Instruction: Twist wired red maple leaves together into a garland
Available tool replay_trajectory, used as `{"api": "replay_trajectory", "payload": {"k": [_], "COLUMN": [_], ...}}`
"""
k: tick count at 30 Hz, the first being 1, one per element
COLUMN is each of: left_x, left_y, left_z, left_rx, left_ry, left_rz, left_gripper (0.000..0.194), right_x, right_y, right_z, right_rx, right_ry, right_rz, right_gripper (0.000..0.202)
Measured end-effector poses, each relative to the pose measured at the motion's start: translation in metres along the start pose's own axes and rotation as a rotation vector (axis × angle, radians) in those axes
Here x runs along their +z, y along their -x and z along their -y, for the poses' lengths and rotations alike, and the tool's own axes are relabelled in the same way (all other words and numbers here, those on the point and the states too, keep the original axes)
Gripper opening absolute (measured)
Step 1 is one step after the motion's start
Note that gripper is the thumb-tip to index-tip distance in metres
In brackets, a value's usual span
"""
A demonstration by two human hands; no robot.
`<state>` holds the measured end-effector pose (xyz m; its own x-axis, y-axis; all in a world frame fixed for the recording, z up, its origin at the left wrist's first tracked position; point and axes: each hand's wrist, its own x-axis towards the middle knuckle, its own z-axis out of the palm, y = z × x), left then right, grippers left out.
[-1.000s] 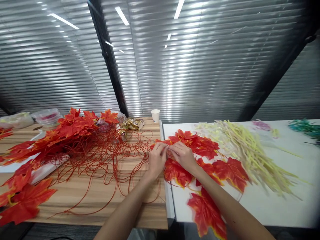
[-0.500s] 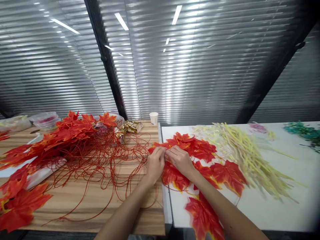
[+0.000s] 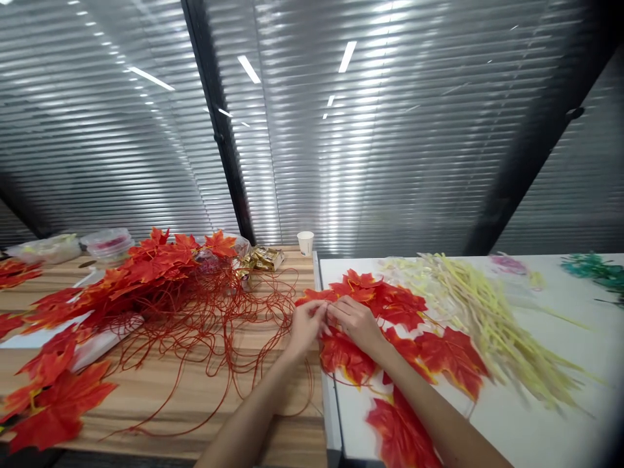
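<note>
My left hand (image 3: 308,326) and my right hand (image 3: 357,325) meet fingertip to fingertip above the seam between two tabletops. Both are closed in a pinch. What lies between the fingers is too small and covered to make out. Around and under them spread red artificial maple leaves (image 3: 451,356) with yellow-orange edges, lying on the white tabletop. Another such leaf (image 3: 402,426) hangs partly behind my right forearm at the front. To the left, a loose tangle of thin red cord (image 3: 234,318) runs over the wood-grain tabletop, its strands reaching close to my left hand.
A heap of red maple leaves (image 3: 151,263) covers the left side. Behind stand a white paper cup (image 3: 305,244), gold foil packaging (image 3: 266,259) and clear plastic tubs (image 3: 108,244). At right lie pale yellow strips (image 3: 492,325) and a teal bundle (image 3: 597,272). Blinds back the tables.
The whole view has shifted, so the tables sit slightly lower and further right. Both hands stay together at the same leaves; the left fingers have bent a little differently.
</note>
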<state>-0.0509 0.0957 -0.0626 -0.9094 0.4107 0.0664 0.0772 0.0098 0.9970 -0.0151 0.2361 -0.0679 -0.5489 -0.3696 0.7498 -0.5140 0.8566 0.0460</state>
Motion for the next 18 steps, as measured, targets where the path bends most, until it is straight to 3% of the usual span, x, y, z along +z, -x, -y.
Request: {"api": "replay_trajectory", "payload": {"k": [7,18], "left_x": [-0.0046,-0.0076], "left_y": [0.0035,0.0018], "left_z": [-0.0082,-0.0066], "left_rx": [-0.164,-0.297], "left_ry": [0.358,0.634], "left_rz": [0.058,0.089], "left_gripper": [0.041,0.030], "right_x": [-0.0018,0.0000], "right_y": [-0.0006,-0.0012], "right_z": [0.0004,0.0010], "right_rx": [-0.008,-0.046], "right_ry": [-0.035,-0.020], "right_rz": [-0.026,-0.073], "right_gripper": [0.017,0.015]}}
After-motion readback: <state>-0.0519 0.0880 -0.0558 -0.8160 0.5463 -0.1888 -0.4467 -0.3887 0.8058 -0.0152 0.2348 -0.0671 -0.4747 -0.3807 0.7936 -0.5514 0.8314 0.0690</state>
